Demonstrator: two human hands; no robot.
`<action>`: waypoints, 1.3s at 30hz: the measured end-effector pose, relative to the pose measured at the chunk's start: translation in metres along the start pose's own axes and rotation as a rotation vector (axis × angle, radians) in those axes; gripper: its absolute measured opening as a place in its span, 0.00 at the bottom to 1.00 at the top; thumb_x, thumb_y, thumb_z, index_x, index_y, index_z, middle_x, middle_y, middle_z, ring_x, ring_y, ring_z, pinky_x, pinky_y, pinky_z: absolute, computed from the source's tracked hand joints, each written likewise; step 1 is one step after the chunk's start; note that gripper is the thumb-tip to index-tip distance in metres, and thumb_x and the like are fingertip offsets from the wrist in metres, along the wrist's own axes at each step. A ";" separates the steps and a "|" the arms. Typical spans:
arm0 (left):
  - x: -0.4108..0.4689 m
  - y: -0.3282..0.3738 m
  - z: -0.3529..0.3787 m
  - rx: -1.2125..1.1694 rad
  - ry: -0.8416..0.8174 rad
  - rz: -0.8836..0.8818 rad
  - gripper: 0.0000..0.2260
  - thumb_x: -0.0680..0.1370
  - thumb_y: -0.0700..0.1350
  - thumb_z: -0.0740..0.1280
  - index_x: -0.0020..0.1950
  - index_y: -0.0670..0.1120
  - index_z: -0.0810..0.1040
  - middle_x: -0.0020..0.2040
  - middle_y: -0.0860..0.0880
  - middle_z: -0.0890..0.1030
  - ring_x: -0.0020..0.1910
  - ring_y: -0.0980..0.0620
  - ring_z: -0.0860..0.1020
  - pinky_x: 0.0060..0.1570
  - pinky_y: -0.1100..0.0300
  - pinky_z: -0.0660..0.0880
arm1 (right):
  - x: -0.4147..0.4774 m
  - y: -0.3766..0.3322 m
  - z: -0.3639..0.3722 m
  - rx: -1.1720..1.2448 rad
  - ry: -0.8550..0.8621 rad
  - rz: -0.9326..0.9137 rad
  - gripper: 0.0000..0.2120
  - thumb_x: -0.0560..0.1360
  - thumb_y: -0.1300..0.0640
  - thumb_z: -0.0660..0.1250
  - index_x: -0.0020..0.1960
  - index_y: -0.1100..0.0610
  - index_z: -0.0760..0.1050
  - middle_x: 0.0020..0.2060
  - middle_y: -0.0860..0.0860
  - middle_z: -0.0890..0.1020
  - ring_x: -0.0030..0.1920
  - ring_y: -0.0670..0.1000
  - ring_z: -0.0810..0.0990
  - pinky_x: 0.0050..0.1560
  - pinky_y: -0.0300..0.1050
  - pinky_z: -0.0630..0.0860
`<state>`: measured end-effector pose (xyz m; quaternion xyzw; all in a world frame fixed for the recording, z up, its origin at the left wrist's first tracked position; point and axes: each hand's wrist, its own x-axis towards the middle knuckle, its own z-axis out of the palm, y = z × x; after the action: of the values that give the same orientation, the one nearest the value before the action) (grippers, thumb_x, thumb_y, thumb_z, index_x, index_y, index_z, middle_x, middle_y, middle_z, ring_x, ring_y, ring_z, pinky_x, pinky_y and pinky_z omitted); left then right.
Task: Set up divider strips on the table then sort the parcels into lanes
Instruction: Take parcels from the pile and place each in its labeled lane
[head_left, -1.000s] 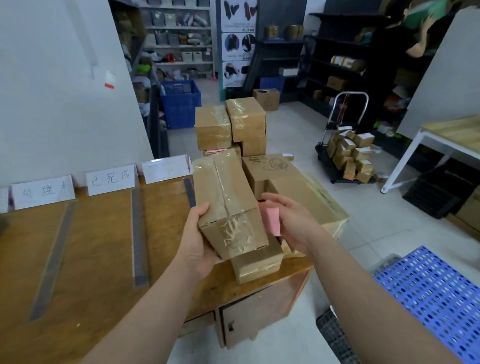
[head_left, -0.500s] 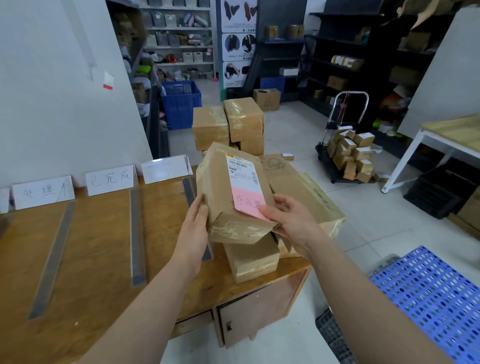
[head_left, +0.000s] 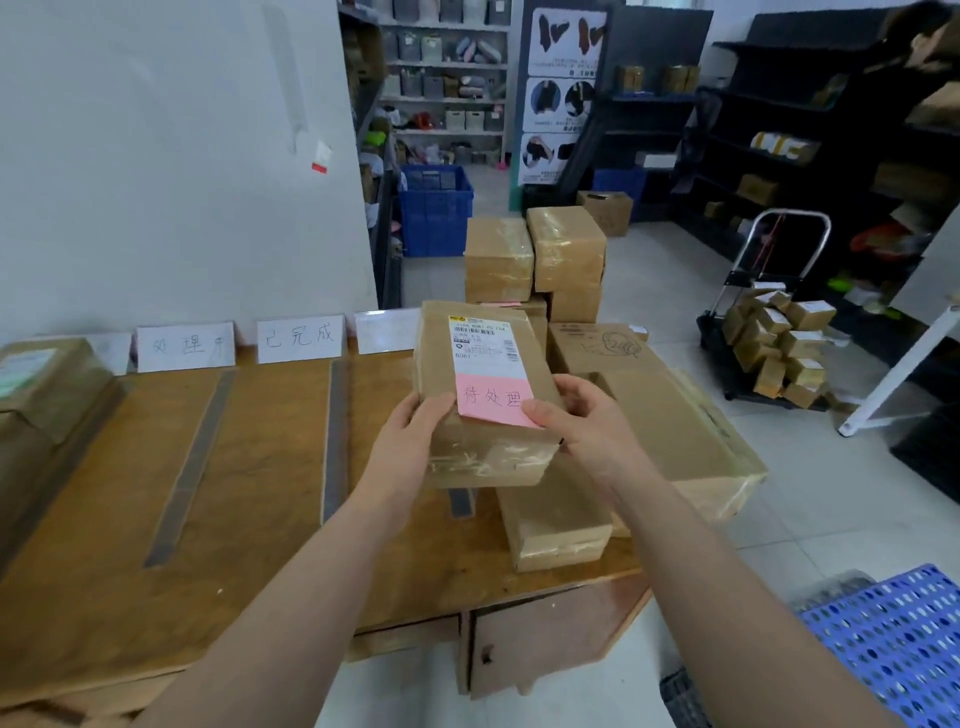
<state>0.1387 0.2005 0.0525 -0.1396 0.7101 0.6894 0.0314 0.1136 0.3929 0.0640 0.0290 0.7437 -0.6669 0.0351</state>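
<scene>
Parcel: brown box (head_left: 488, 457) held above the table's (head_left: 260, 545) right half, pink note (head_left: 493, 402) facing up.
Grip: left hand (head_left: 410, 441) curled round its left side; right hand (head_left: 587, 421) pinching its right edge, thumb on the note.
Lanes: grey strips (head_left: 335, 436) run front to back on the table; paper signs (head_left: 300, 338) at its back edge.
Doing it well: likely match note to sign, then set it flat between strips.

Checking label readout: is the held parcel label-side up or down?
Label-side up: the parcel shows its shipping label and pink note on the face toward the camera.
</scene>
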 end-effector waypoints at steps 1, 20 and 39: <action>-0.001 0.001 -0.007 -0.019 0.028 0.000 0.21 0.79 0.61 0.62 0.69 0.54 0.72 0.59 0.51 0.80 0.58 0.49 0.78 0.61 0.48 0.74 | 0.001 -0.002 0.008 -0.018 -0.015 -0.018 0.30 0.70 0.50 0.76 0.69 0.51 0.70 0.55 0.47 0.80 0.55 0.50 0.81 0.57 0.53 0.79; 0.001 0.008 -0.288 0.029 0.250 0.007 0.31 0.72 0.70 0.59 0.72 0.58 0.70 0.57 0.51 0.83 0.50 0.52 0.83 0.40 0.59 0.74 | 0.018 -0.053 0.296 -0.041 -0.297 -0.050 0.27 0.70 0.51 0.76 0.67 0.51 0.71 0.56 0.46 0.81 0.54 0.50 0.82 0.55 0.55 0.81; 0.027 -0.016 -0.474 0.043 0.248 -0.055 0.17 0.81 0.58 0.55 0.59 0.55 0.80 0.44 0.54 0.86 0.44 0.54 0.83 0.45 0.57 0.75 | 0.019 -0.048 0.490 -0.094 -0.352 0.028 0.27 0.71 0.53 0.75 0.67 0.51 0.69 0.58 0.50 0.80 0.56 0.52 0.81 0.56 0.56 0.80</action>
<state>0.1869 -0.2722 0.0528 -0.2425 0.7191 0.6503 -0.0347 0.0966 -0.0999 0.0566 -0.0795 0.7559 -0.6258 0.1751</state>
